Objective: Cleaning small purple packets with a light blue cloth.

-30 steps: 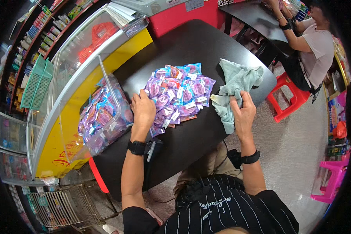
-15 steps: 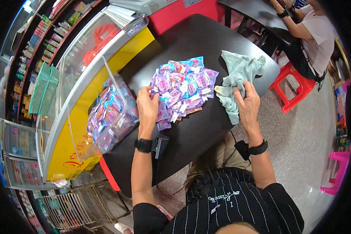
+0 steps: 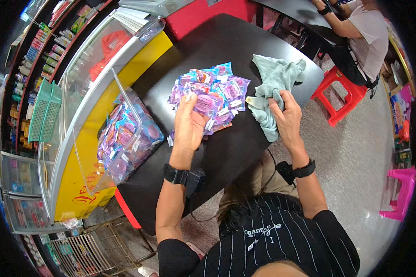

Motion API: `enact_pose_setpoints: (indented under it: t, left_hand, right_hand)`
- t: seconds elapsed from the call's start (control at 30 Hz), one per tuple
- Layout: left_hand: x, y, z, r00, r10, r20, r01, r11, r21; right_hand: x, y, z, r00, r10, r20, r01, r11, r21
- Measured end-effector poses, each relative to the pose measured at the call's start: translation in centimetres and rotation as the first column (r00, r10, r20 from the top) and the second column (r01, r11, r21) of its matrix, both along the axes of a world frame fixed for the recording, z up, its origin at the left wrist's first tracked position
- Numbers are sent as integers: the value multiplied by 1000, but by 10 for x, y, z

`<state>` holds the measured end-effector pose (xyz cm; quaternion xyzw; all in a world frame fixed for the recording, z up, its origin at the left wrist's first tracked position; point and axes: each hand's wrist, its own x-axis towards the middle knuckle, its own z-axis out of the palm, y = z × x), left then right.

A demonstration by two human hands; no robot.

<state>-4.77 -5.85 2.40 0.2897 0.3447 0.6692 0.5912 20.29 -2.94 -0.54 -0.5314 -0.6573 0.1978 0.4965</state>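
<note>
I see left hand (image 3: 190, 123) pinching printed purple packet (image 3: 208, 104) over packet pile (image 3: 233, 90), 12 o'clock. Right hand (image 3: 287, 117) half-curled on green cloth (image 3: 275, 75), 2 o'clock; cannot tell if gripping. White lettering (image 3: 264, 237) on black shirt (image 3: 305, 224), 5 o'clock.

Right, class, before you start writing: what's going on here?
A person is at a dark table. Their left hand holds a purple packet over a pile of similar packets. Their right hand touches a crumpled pale green cloth beside the pile. To the left, a clear container holds more packets.
</note>
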Motion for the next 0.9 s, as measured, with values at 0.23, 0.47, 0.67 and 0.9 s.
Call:
enact_pose_setpoints:
  t: [0.23, 0.47, 0.67, 0.9]
  left_hand:
    - [28, -3, -22, 938, -226, 263, 252, 965, -70]
    - [39, -11, -23, 930, -307, 200, 334, 935, -118]
    - [38, -15, -39, 948, -274, 165, 295, 948, -120]
    - [43, -11, -26, 941, -315, 126, 325, 943, -72]
  right_hand:
    - [-4, -14, 21, 980, 163, -116, -166, 986, -21]
    - [-53, -33, 21, 918, 360, 165, -382, 914, 136]
    - [-65, -25, 18, 956, 204, 212, -219, 975, 48]
    - [-56, -32, 15, 912, 277, 302, -313, 946, 80]
